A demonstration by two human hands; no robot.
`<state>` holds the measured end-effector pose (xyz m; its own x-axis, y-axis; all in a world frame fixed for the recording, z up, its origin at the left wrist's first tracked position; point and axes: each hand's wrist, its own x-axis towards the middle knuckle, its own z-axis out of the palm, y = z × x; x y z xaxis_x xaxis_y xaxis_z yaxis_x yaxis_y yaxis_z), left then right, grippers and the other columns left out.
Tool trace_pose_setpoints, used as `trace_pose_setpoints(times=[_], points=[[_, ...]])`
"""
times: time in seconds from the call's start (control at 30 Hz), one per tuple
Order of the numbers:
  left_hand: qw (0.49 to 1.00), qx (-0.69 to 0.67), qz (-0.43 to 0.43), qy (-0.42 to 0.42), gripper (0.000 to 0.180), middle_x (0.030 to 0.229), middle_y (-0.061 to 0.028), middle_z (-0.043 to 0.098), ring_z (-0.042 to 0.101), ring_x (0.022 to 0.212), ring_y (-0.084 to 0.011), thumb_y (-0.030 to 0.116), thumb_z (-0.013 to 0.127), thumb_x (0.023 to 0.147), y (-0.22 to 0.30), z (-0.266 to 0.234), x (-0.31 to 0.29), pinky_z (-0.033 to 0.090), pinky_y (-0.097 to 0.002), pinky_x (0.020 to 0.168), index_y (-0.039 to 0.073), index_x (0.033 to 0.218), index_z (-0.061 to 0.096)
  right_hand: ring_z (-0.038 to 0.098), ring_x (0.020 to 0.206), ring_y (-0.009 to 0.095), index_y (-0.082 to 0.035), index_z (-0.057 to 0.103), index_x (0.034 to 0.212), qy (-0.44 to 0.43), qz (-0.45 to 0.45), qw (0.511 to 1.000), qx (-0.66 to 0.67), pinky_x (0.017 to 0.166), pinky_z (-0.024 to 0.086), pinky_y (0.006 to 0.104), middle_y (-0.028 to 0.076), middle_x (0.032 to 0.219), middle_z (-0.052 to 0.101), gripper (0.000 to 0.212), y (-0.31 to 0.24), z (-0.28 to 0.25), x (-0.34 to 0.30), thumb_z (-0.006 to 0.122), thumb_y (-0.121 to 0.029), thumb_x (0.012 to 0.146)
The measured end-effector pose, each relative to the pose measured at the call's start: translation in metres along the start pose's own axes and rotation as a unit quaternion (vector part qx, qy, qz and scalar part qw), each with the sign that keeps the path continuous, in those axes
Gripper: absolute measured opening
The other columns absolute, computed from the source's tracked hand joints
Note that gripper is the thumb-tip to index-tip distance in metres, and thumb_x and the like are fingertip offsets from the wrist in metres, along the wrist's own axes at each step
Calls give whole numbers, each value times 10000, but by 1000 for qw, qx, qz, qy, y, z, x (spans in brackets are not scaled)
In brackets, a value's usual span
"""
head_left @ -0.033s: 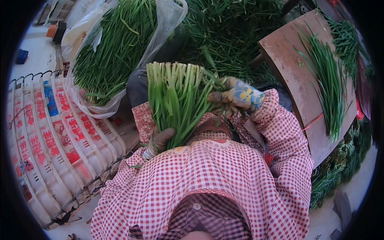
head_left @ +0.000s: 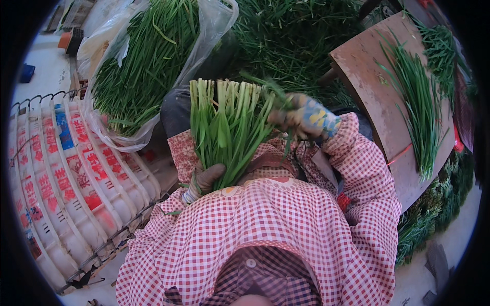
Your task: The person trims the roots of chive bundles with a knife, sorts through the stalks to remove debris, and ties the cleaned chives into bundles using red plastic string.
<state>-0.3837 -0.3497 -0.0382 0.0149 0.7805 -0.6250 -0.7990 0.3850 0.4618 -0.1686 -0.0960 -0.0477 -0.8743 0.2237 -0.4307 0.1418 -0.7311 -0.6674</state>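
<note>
My left hand, in a dirty glove, is wrapped round the leafy lower part of a thick bunch of garlic chives. The bunch stands fanned out over my lap, with its pale cut stem ends at the top. At the bunch's right edge is my right hand, gloved and with a blue-and-yellow flowered cuff. It is smeared by motion, but its fingers look closed on a few loose chive leaves sticking out above it and trailing below. The fingertips themselves are hard to make out.
An open clear plastic bag full of chives stands at the far left. Nearer on that side is a white plastic crate with red print. More chives lie on a brown board at right, and a heap of greens spreads beyond my lap.
My right hand has shifted slightly and blurred, with the loose leaves swinging up to the left. The bunch in my left hand has tilted a little; my left hand hardly moves.
</note>
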Motion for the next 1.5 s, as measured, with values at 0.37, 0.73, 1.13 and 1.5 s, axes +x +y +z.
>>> trace_pose_setpoints(times=[0.37,0.73,1.13,1.5], points=[[982,158,102,8,562,1238,-121,599,590,1112,-230,42,708,819,8,18,9,503,-389,930,75,1331,478,582,981,179,-60,566,1219,95,-125,882,-444,870,472,307,71,1075,624,409,-50,24,31,680,-195,849],[956,258,140,-26,657,1299,-116,558,542,1188,-234,-23,725,771,5,-1,7,452,-416,993,93,1356,451,624,966,303,-55,474,1212,107,-90,857,-495,836,481,378,148,1008,635,645,-25,32,45,769,-302,695],[996,65,55,-17,690,1339,-138,516,511,1220,-262,8,706,777,22,11,11,427,-420,1021,52,1392,398,573,830,131,-68,603,1103,333,-102,911,-221,734,463,294,45,866,620,249,23,18,42,578,-205,897],[991,119,54,-28,666,1367,-139,488,478,1255,-250,-34,659,813,23,35,8,393,-417,1052,47,1407,371,628,878,187,-78,607,1186,70,-28,880,-469,844,499,287,37,1032,627,542,-67,36,50,806,-275,722]])
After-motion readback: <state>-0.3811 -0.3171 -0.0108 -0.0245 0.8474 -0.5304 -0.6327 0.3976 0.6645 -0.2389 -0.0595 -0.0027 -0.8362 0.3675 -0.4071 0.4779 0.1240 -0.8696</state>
